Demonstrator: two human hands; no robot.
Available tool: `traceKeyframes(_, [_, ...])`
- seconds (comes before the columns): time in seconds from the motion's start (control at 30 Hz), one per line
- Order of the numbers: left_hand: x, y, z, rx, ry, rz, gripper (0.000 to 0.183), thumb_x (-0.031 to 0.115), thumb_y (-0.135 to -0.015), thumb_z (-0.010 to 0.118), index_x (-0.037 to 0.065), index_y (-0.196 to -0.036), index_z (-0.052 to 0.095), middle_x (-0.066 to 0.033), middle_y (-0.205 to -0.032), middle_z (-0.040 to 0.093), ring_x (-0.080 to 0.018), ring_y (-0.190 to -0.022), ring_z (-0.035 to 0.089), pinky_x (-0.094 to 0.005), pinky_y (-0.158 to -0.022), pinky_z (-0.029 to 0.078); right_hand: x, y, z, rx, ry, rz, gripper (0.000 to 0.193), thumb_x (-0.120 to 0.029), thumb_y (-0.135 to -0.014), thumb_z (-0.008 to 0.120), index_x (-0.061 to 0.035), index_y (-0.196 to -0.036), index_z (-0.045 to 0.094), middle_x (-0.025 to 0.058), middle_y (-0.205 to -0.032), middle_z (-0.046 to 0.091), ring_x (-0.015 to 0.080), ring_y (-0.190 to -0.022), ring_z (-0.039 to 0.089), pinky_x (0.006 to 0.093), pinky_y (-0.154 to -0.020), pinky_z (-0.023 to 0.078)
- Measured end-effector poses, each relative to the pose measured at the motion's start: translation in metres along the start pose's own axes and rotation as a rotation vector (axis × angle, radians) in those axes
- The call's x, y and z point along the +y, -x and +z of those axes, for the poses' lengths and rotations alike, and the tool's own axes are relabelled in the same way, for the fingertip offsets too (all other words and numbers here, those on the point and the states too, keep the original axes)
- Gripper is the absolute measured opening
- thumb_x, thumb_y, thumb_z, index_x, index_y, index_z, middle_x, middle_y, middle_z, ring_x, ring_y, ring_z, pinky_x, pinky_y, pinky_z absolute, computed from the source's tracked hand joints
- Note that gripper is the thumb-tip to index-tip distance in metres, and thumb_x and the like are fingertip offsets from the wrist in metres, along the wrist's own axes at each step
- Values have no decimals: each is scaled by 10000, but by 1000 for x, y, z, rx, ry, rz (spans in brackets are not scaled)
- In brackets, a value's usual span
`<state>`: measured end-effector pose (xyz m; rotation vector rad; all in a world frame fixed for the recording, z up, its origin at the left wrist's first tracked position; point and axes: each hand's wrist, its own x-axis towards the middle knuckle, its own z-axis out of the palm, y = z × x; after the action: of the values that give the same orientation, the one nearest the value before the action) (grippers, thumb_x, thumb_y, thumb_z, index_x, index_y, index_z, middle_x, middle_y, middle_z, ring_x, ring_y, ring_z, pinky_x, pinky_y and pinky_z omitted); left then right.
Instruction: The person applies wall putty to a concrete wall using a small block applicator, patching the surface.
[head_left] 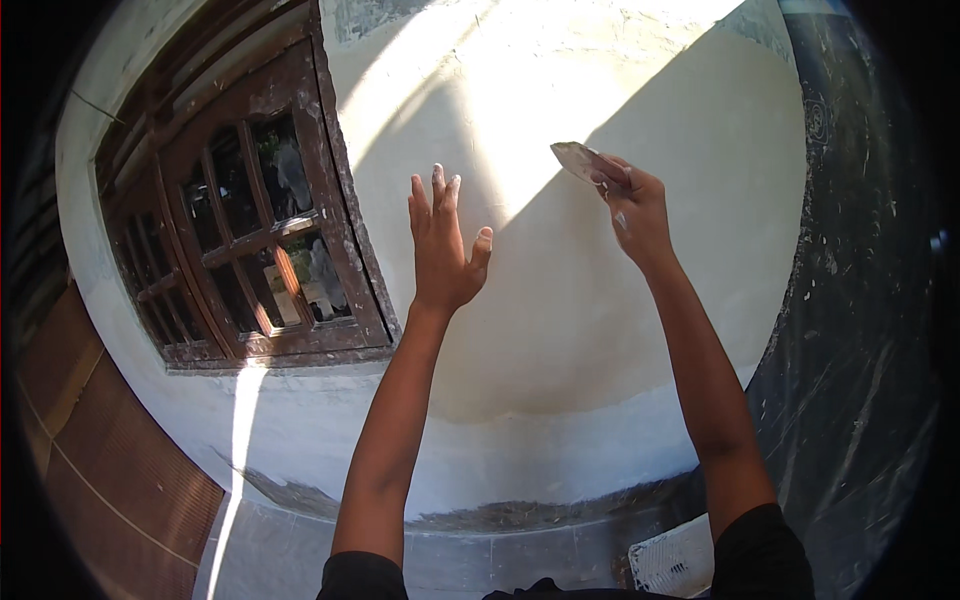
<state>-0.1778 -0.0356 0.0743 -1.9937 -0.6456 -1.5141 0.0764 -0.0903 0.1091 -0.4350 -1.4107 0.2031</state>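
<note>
My right hand (640, 210) is closed round the handle of a putty knife (578, 160), whose blade points up and to the left in front of the wall. Pale smears mark the blade and my fingers. My left hand (442, 250) is raised with its fingers spread and holds nothing; white residue coats the fingertips. Whether it touches the wall I cannot tell. Behind both hands is a cream plastered wall (560, 310) with a damp-looking darker patch, its upper part crossed by bright sunlight and shadow.
To the left, a brown wooden window (245, 230) with glass panes is set in the wall. A dark, scuffed surface (850, 330) stands at the right. Low down lie a white tray-like container (672, 560) and grey floor tiles (440, 570). A brown ribbed panel (130, 470) is at lower left.
</note>
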Motion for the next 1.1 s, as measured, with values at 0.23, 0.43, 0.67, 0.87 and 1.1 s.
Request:
traceKeyframes(0.23, [-51, -52, -5, 62, -17, 177, 668, 233, -898, 559, -30, -1473, 342, -306, -1578, 288, -539, -1490, 107, -635, -1199, 121, -42, -121, 47, 74, 631, -419, 315, -6, -959, 586, -64, -1248, 695, 105, -841, 723, 123, -666, 587, 268, -665, 498])
traceKeyframes(0.43, [-57, -67, 12, 131, 64, 224, 676, 205, -858, 590, -24, -1454, 367, -317, -1554, 327, -552, -1479, 145, -644, -1194, 121, -46, -195, 57, 159, 1019, -581, 309, -78, -965, 579, -167, -1226, 717, 123, -1038, 744, 280, -835, 717, 381, -742, 552])
traceKeyframes(0.67, [-63, -61, 13, 155, 65, 233, 668, 216, -838, 603, -27, -1425, 395, -294, -1530, 389, -539, -1475, 192, -641, -1191, 144, 39, -124, 66, 227, 1050, -849, 428, -2, -825, 665, -197, -1203, 719, -25, -1228, 717, 196, -1177, 644, 392, -1003, 399])
traceKeyframes(0.87, [-58, -61, 12, 165, 51, 211, 642, 211, -825, 593, -25, -1398, 426, -296, -1487, 449, -531, -1462, 243, -641, -1178, 197, 12, -129, 67, 242, 1021, -940, 428, 20, -834, 658, -186, -1204, 720, -8, -1225, 718, 195, -1155, 657, 357, -974, 413])
traceKeyframes(1.1, [-58, -62, 15, 159, -2, 202, 609, 220, -824, 558, -28, -1368, 447, -277, -1506, 431, -523, -1455, 268, -620, -1189, 213, 3, -187, 95, 192, 1147, -899, 374, -57, -900, 624, -180, -1245, 701, 4, -1259, 702, 223, -1233, 616, 393, -1024, 400])
